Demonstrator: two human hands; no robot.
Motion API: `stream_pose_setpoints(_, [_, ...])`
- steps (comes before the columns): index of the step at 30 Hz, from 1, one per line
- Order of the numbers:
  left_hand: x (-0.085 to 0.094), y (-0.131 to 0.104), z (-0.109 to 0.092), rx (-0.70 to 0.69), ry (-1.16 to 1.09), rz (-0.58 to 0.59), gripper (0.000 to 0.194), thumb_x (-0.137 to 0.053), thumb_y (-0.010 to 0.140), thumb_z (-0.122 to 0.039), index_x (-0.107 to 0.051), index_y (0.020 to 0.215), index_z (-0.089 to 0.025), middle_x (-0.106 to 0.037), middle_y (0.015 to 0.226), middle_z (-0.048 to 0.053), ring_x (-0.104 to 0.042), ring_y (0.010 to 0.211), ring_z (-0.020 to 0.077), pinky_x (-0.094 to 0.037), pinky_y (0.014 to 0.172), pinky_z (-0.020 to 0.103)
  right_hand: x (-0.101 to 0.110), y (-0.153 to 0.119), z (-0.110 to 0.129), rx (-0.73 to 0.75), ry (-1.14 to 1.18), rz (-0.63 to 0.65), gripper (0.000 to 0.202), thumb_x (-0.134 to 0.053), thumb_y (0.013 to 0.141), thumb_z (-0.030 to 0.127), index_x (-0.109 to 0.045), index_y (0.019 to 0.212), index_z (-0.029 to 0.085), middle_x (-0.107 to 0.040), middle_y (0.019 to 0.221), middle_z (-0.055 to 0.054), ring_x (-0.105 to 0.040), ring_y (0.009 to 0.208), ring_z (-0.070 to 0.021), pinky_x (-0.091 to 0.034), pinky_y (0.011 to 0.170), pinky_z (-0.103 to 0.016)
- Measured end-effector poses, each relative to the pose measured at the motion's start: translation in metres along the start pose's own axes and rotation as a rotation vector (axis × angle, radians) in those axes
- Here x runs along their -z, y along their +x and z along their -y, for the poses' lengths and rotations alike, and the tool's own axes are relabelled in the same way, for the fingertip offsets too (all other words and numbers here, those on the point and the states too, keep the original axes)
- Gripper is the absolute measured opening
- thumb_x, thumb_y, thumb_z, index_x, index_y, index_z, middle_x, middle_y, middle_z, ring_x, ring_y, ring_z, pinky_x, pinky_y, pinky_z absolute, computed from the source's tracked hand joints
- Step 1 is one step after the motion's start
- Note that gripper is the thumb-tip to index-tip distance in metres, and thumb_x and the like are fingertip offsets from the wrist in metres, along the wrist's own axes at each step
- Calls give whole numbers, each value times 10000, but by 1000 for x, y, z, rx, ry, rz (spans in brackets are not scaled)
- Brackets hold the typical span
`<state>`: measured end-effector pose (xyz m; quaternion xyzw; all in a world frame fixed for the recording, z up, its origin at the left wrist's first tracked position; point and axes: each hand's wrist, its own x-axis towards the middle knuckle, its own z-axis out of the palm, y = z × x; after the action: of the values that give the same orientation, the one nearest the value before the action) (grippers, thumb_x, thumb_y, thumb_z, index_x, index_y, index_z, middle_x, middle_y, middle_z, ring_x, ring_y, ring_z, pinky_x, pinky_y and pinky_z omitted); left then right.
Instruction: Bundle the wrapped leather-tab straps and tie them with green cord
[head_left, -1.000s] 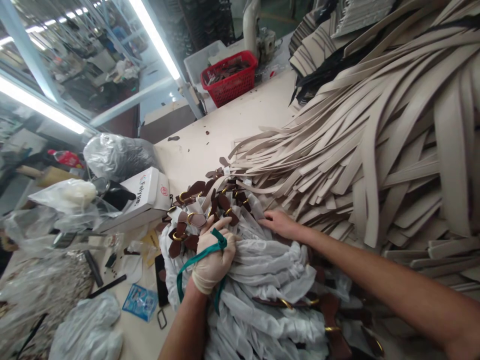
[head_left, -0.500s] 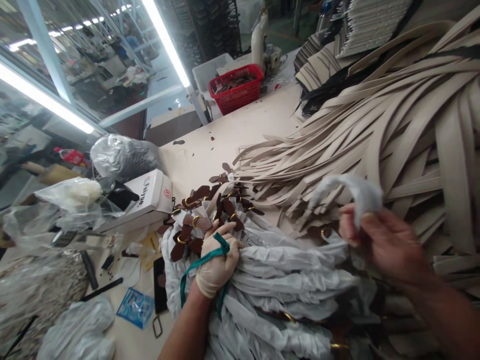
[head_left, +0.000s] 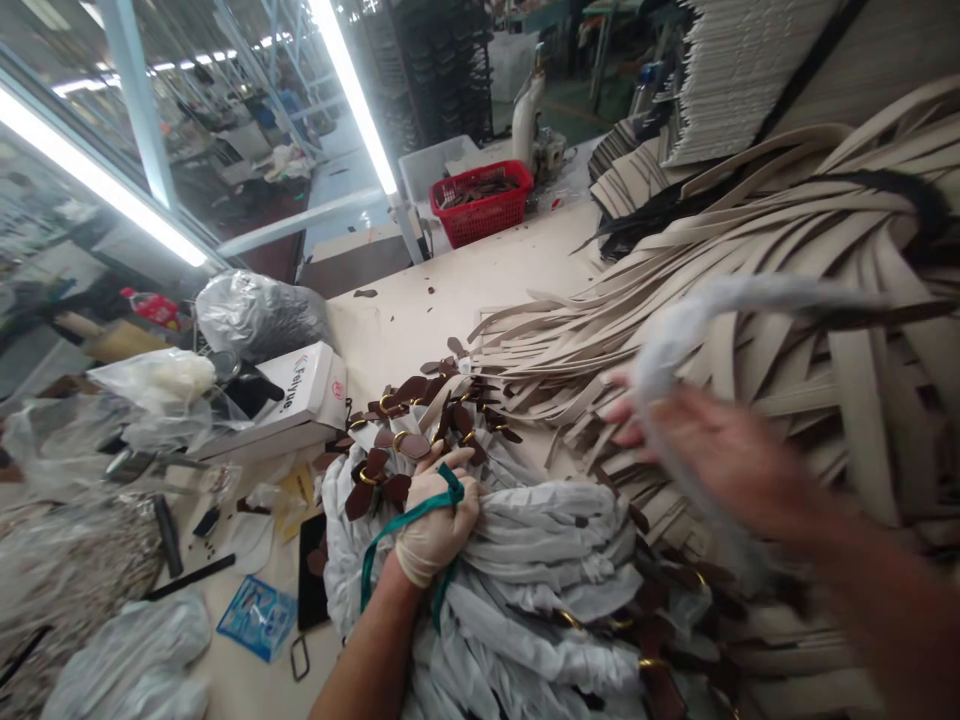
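Note:
My left hand [head_left: 439, 515], in a pale glove, rests on a thick pile of straps wrapped in white tissue [head_left: 547, 585]. Its fingers curl over the wrapped straps near brown leather tabs [head_left: 405, 443] with brass-coloured rings. A teal ribbon [head_left: 405, 522] loops over the back of this hand and hangs at both sides of it. My bare right hand [head_left: 705, 450], blurred by motion, grips one wrapped strap [head_left: 660, 350] above the right side of the pile. That strap arches up and trails off to the right, also blurred.
Long beige straps [head_left: 720, 270] cover the right side of the table. Behind stands a red basket [head_left: 484, 205] of small pieces. At left are a white box [head_left: 307, 395], a plastic-wrapped bundle [head_left: 255, 312], a blue packet [head_left: 256, 618] and a black flat object [head_left: 313, 570].
My right hand has moved left and slightly up with the wrapped strap, which now stretches out longer to the right. My left hand stays on the pile. The view has shifted slightly.

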<state>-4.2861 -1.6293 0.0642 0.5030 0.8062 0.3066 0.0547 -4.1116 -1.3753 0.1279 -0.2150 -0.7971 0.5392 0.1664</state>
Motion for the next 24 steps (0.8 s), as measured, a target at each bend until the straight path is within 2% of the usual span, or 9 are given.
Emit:
stream_pose_setpoints(4, [1, 0, 0, -14, -6, 10, 361, -404, 950, -189, -717, 783, -259, -727, 805, -39, -622, 1235, 226, -151, 1277, 524, -116, 4, -59, 50, -119, 383, 580, -357, 990, 587, -699, 1161, 151, -667, 1191, -198, -619, 1156, -348, -526, 1028, -539])
stream_pose_setpoints(7, [-1, 2, -1, -29, -14, 7, 362, -417, 945, -189, -738, 803, -277, -725, 786, -39, -623, 1238, 238, -156, 1276, 540, -147, -10, -97, 87, -88, 458, 469, -326, 1023, 417, -662, 1210, 150, -623, 1287, -186, -590, 1210, -298, -471, 1095, -508])
stream_pose_setpoints(11, [0, 0, -1, -98, -95, -110, 362, -394, 1006, -235, -749, 1051, -295, -764, 1026, -15, -604, 1275, 218, -338, 1205, 473, -138, -25, -121, 17, -44, 381, 479, -340, 1024, 455, -646, 1257, 171, -599, 1367, -167, -554, 1283, -307, -429, 1131, -530])
stream_pose_setpoints(14, [9, -10, 3, -211, -105, -381, 432, -301, 1055, -359, -699, 1208, -287, -703, 1263, 39, -576, 1309, 248, -404, 1150, 488, -127, -27, -140, -147, -2, 229, 519, -418, 972, 565, -667, 1224, 186, -642, 1319, -150, -574, 1262, -336, -410, 1138, -563])
stream_pose_setpoints(17, [21, -18, 10, -91, -156, -732, 496, -258, 1063, -420, -729, 1040, -266, -722, 1097, 54, -649, 1142, 247, -441, 1106, 502, -107, -29, -158, -351, 133, 14, 603, -500, 892, 684, -647, 1213, 195, -666, 1267, -151, -617, 1194, -351, -458, 1085, -575])
stream_pose_setpoints(19, [26, -18, 14, 40, -214, -854, 516, -267, 1064, -412, -718, 887, -234, -709, 968, 50, -668, 999, 219, -470, 1052, 467, -86, -29, -153, -415, 218, -143, 658, -516, 867, 745, -627, 1208, 193, -658, 1259, -164, -637, 1148, -354, -492, 1035, -577])
stream_pose_setpoints(20, [26, -15, 16, 75, -215, -832, 523, -272, 1064, -404, -709, 839, -224, -704, 929, 45, -666, 953, 206, -464, 1043, 453, -77, -28, -142, -386, 221, -219, 647, -513, 882, 745, -625, 1207, 196, -652, 1261, -163, -635, 1146, -348, -486, 1037, -576])
stream_pose_setpoints(22, [23, -8, 18, 83, -170, -632, 508, -299, 1063, -372, -712, 806, -225, -718, 901, 21, -669, 930, 183, -416, 1077, 439, -64, -25, -105, -179, 122, -310, 508, -504, 963, 647, -640, 1195, 216, -645, 1269, -136, -601, 1194, -316, -432, 1092, -549])
stream_pose_setpoints(24, [16, 0, 18, 46, -122, -405, 468, -326, 1061, -332, -731, 847, -237, -744, 927, -6, -677, 978, 168, -360, 1124, 433, -68, -18, -57, 175, -5, -204, 309, -469, 1044, 453, -657, 1171, 243, -638, 1288, -93, -565, 1241, -259, -397, 1121, -471])
